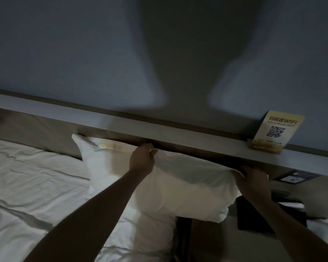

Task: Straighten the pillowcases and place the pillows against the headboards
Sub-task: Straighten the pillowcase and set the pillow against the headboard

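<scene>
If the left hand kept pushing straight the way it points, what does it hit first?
Probably the underside of the grey headboard ledge, just beyond the left hand gripping the white pillow; depth is unclear.

Ledge (159, 127) overhangs pillow (178, 186), seemingly little gap; bedsheet (36, 176) left lies open.

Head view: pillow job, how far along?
Done: one white pillow already leans against the headboard, under its ledge.
In hand: left hand and right hand pinch the pillowcase's top edge, pulling it straight.
Left: smoothing the remaining wrinkles; no other pillow is in view, so the rest can't be judged.
</scene>
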